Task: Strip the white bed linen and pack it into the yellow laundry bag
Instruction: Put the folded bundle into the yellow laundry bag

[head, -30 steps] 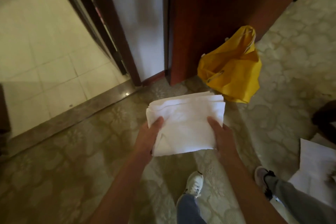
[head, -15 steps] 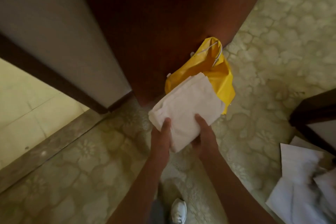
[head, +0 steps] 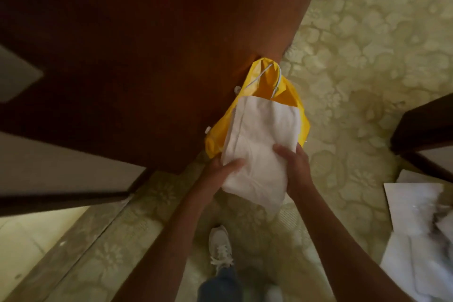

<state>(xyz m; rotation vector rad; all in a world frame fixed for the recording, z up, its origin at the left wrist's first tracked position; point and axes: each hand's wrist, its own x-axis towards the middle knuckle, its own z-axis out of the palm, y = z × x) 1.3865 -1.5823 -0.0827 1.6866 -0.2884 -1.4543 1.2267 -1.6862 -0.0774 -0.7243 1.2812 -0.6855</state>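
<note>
Patterned pale-green carpet floor (head: 367,56), dark wooden door (head: 171,44) upright at the far side, tiled threshold off to one side. Nearest the camera: one white sneaker (head: 220,247) on the carpet, both bare forearms reaching forward. Left hand (head: 220,169) grips the near-left edge of the folded white linen (head: 259,144), thumb on top, fingers hidden beneath. Right hand (head: 294,162) holds the near-right edge, thumb over the top face, fingers wrapped under. Linen is a flat folded stack, long axis running straight away from the hands toward the door; its far end sits over the mouth of the yellow laundry bag (head: 269,83), likely just entering it, though how deep cannot be told. Bag stands slumped on the floor touching the door's foot, directly beyond the linen, white drawstring visible at its far rim. Both hands about equally near the bag; right slightly further forward. Next move looks like a push straight ahead and down along that axis. More white linen (head: 416,228) lies on the floor, well apart from the bag.
</note>
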